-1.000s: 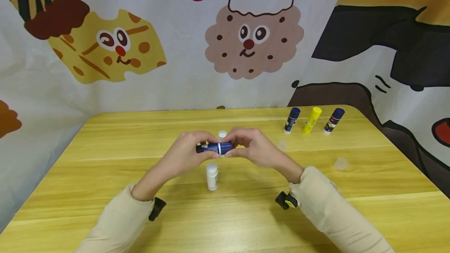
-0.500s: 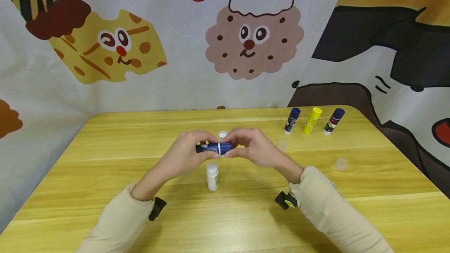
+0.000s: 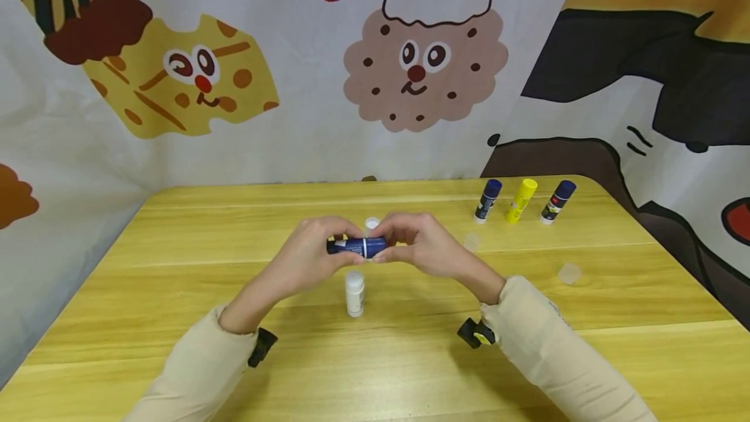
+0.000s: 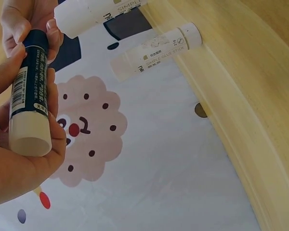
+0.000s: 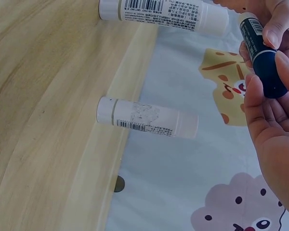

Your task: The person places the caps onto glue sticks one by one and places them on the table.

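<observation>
A dark blue glue stick point(image 3: 348, 247) lies level between the two hands, above the middle of the table. Its white base and barcode label show in the left wrist view. The left hand point(image 3: 312, 249) grips the body end, fingers and thumb curled round it. The right hand point(image 3: 418, 245) pinches the blue cap. Below the hands, a white glue stick point(image 3: 354, 294) stands upright on the table. Another white glue stick point(image 3: 372, 225) stands behind the hands, mostly hidden by them in the head view; its label point(image 5: 147, 117) shows in the right wrist view.
At the back right of the wooden table point(image 3: 193, 226) stand a blue-capped glue stick point(image 3: 487, 201), a yellow glue stick point(image 3: 521, 200) and another blue-capped one point(image 3: 557, 202). Two clear round discs lie nearby, one point(image 3: 569, 273) farther right. A printed curtain point(image 3: 305, 148) hangs behind.
</observation>
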{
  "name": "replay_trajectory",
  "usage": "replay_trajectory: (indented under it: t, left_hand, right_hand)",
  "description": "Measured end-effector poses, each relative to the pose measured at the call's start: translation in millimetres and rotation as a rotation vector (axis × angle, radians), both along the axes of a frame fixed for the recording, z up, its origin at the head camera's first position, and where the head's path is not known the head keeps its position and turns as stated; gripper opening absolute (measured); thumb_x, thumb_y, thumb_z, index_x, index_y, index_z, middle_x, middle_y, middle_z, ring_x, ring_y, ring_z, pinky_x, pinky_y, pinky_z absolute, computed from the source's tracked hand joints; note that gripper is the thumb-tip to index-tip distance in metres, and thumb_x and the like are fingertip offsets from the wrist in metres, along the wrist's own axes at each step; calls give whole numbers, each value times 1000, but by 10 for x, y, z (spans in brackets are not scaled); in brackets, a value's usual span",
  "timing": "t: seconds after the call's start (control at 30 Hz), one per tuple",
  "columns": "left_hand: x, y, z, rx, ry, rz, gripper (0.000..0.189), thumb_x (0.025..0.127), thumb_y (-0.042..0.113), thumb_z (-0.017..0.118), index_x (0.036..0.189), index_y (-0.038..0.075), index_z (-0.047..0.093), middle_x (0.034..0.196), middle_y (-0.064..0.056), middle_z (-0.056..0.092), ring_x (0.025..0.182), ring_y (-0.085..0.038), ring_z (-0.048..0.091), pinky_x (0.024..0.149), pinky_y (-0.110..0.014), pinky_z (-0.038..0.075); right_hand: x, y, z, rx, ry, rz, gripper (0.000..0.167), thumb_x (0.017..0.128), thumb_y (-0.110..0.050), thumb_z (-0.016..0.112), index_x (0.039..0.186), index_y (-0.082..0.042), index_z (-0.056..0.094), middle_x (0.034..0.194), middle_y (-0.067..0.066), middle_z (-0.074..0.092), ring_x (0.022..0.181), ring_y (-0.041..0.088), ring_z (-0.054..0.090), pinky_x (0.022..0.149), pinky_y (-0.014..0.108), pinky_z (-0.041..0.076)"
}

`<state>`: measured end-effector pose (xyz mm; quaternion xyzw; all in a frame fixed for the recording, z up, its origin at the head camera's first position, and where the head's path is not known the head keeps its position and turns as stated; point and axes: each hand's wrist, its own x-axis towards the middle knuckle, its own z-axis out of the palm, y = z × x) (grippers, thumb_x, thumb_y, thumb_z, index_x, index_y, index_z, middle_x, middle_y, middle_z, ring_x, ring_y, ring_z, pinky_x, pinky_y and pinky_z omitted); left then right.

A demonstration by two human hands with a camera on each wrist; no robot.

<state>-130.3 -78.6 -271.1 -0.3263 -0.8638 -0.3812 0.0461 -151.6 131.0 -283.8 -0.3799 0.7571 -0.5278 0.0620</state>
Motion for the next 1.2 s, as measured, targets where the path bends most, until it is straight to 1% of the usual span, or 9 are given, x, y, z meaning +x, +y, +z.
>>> replay_trajectory:
  t: [0.23,0.4,0.77,1.03,1.2]
  left_hand:
    - [1,8,8,5,-1,-7,21,77,8,73,96,1,67,94,-8,65,79,-15,57,67,-27,49]
    - [4,16,10,2,-1,0,22,77,9,73,97,2,67,95,-7,65,79,-14,56,67,-27,49]
    - [-4,9,3,-1,-18,-4,25,78,11,72,101,2,66,98,-8,64,82,-16,58,68,-27,49]
    - [-22,0,-7,1,-7,-14,25,79,12,71,102,3,66,97,-7,64,82,-15,58,68,-26,49]
    - [-35,-11,-19,14,7,-24,24,79,12,71,101,4,66,95,-5,64,81,-14,58,67,-26,49]
  right_hand:
    - [-2,12,10,22,7,-8,23,79,3,67,102,4,64,94,11,63,73,20,58,65,32,51]
    - [-3,23,15,31,4,-10,24,80,2,67,103,4,64,94,10,63,73,20,58,65,32,51]
    - [-11,43,11,45,5,-7,25,80,1,67,105,3,62,96,10,62,77,20,58,68,32,51]
    - [-11,46,2,57,-2,-18,26,80,3,66,106,4,61,97,10,61,79,20,57,70,36,51]
    - [-16,54,-12,69,-9,-33,28,81,1,66,108,3,60,94,9,61,79,20,57,69,35,50]
